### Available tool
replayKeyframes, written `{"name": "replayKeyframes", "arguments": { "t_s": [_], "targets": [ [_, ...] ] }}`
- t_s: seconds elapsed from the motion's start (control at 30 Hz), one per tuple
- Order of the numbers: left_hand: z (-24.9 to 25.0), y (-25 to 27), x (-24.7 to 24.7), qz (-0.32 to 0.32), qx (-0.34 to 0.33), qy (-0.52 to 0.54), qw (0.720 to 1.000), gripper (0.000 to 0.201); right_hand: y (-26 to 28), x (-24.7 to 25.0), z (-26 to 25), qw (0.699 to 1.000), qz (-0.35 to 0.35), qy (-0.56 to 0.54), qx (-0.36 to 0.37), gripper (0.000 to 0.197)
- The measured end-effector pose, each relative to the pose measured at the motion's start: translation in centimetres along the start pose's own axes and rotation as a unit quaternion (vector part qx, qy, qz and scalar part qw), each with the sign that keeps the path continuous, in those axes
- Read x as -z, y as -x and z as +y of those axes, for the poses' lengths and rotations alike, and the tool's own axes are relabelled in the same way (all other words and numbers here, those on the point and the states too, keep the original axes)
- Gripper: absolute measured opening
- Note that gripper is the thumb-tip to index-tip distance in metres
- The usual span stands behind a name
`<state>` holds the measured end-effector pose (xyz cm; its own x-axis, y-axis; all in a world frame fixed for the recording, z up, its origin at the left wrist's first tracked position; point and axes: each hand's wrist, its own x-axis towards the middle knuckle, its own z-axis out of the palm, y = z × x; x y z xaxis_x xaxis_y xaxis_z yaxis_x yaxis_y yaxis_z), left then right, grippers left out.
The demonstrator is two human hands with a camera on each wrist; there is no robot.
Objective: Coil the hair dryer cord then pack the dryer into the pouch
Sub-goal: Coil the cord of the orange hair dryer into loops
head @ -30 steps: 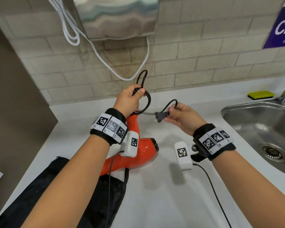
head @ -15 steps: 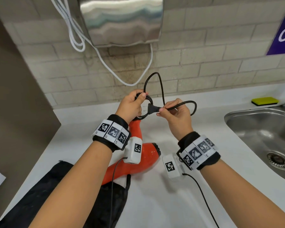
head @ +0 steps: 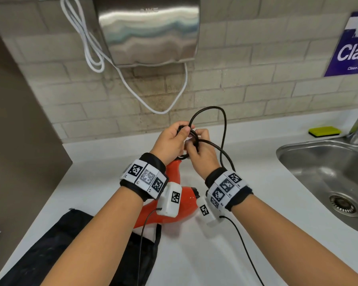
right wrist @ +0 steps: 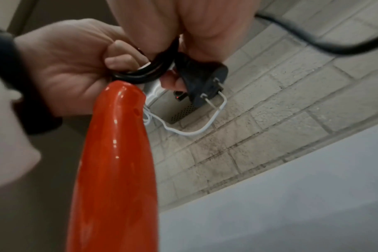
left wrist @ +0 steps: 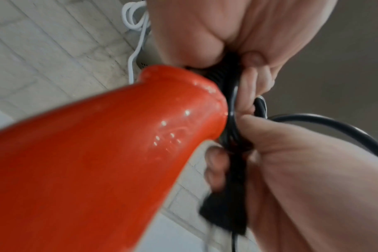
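The red hair dryer [head: 174,182] [left wrist: 97,153] [right wrist: 117,162] lies on the white counter, its handle end raised under my hands. My left hand [head: 172,141] grips the coiled black cord [head: 205,124] [left wrist: 233,119] [right wrist: 140,73] at the handle's tip. My right hand [head: 201,149] holds the black plug [right wrist: 203,81] [left wrist: 227,213] pressed against the coil, its two prongs pointing away from the hand. One loose loop of cord stands up above both hands and another hangs to the right. The black pouch [head: 50,250] lies flat at the near left, under the dryer's nozzle end.
A steel sink [head: 329,172] with a tap is on the right, a yellow-green sponge [head: 324,131] behind it. A steel hand dryer [head: 149,32] with a white cable [head: 91,54] hangs on the tiled wall. A brown panel [head: 19,120] borders the left.
My right hand has brought the plug leftward against the coil in my left hand. The loose loop of cord above the hands has grown taller.
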<state>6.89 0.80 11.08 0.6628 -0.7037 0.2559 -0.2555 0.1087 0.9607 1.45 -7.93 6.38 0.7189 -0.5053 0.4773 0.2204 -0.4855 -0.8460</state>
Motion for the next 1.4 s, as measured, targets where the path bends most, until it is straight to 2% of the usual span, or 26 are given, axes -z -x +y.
{"name": "replayKeyframes", "arguments": {
  "t_s": [0.03,0.1,0.13,0.2,0.27,0.33,0.37,0.4,0.43,0.47,0.5,0.57,0.6,0.67,0.7,0.77,0.87,0.97,1.07,1.17,1.23,1.3,1.4],
  "targets": [
    [-0.1,-0.2,0.4,0.012,-0.007,-0.011,1.000,0.020,0.3,0.2,0.5,0.998,-0.040,0.046,0.007,0.009],
    [-0.5,-0.4,1.3,0.042,-0.016,-0.026,0.999,0.027,1.2,0.7,2.4,0.986,-0.118,0.116,0.005,0.018],
    [-0.7,-0.5,1.6,0.058,-0.015,-0.030,0.998,0.029,1.7,1.0,3.5,0.981,-0.143,0.129,-0.023,0.021],
    [-0.7,-0.5,2.3,0.080,-0.008,-0.034,0.996,0.029,2.3,2.1,6.2,0.966,-0.150,0.156,-0.143,0.019],
    [-0.7,-0.6,2.8,0.086,0.000,-0.029,0.996,0.026,2.6,3.7,8.7,0.920,-0.147,0.238,-0.274,0.022],
    [-0.7,-0.6,3.2,0.084,0.002,-0.020,0.996,0.022,2.9,5.1,10.5,0.845,-0.176,0.359,-0.355,0.033],
    [-0.7,-0.5,3.3,0.081,0.002,-0.015,0.997,0.022,3.1,5.8,11.1,0.807,-0.215,0.427,-0.346,0.035],
    [-0.7,-0.5,3.3,0.076,0.003,-0.012,0.997,0.022,3.4,6.3,11.4,0.783,-0.250,0.468,-0.326,0.035],
    [-0.7,-0.4,3.3,0.070,0.004,-0.011,0.997,0.022,3.5,6.6,11.7,0.772,-0.262,0.483,-0.320,0.036],
    [-0.7,-0.4,3.3,0.066,0.004,-0.010,0.998,0.023,3.5,6.7,11.7,0.781,-0.250,0.474,-0.322,0.034],
    [-0.7,-0.5,3.2,0.062,0.004,-0.011,0.998,0.023,3.3,6.8,11.6,0.805,-0.223,0.445,-0.324,0.032],
    [-0.7,-0.7,2.9,0.055,0.011,-0.009,0.998,0.023,2.9,6.2,10.9,0.878,-0.145,0.343,-0.300,0.027],
    [-0.7,-0.8,2.7,0.051,0.014,-0.007,0.999,0.024,2.4,5.5,10.1,0.911,-0.128,0.286,-0.268,0.028],
    [-0.8,-0.9,2.1,0.043,0.018,0.000,0.999,0.024,1.3,3.9,7.8,0.953,-0.142,0.195,-0.180,0.034],
    [-0.8,-0.9,1.8,0.041,0.019,0.002,0.999,0.024,0.8,3.0,6.3,0.964,-0.166,0.151,-0.144,0.039],
    [-0.8,-1.0,1.5,0.041,0.017,0.001,0.999,0.023,0.1,1.5,3.9,0.965,-0.223,0.074,-0.116,0.042],
    [-0.7,-1.0,1.3,0.040,0.013,-0.004,0.999,0.022,-0.1,0.1,2.0,0.954,-0.275,-0.027,-0.115,0.017],
    [-0.7,-1.0,1.4,0.036,0.013,0.002,0.999,0.022,-0.3,-0.6,2.5,0.964,-0.212,-0.079,-0.139,0.025],
    [-0.8,-0.8,1.9,0.036,0.024,0.036,0.998,0.025,-0.3,0.4,5.0,0.973,-0.125,-0.030,-0.191,0.026],
    [-0.9,-0.7,2.5,0.037,0.035,0.035,0.998,0.026,0.3,2.5,7.9,0.957,-0.068,0.042,-0.279,0.016],
    [-0.8,-0.8,2.4,0.026,0.039,0.022,0.999,0.024,0.3,3.6,8.7,0.948,-0.036,0.072,-0.307,0.015],
    [-0.7,-0.8,2.0,0.017,0.037,0.011,0.999,0.022,-0.1,4.0,8.7,0.944,-0.040,0.107,-0.309,0.018],
    [-0.7,-0.9,1.4,0.010,0.031,-0.001,0.999,0.021,-0.7,4.2,7.6,0.929,-0.101,0.210,-0.288,0.028]
  ]
}}
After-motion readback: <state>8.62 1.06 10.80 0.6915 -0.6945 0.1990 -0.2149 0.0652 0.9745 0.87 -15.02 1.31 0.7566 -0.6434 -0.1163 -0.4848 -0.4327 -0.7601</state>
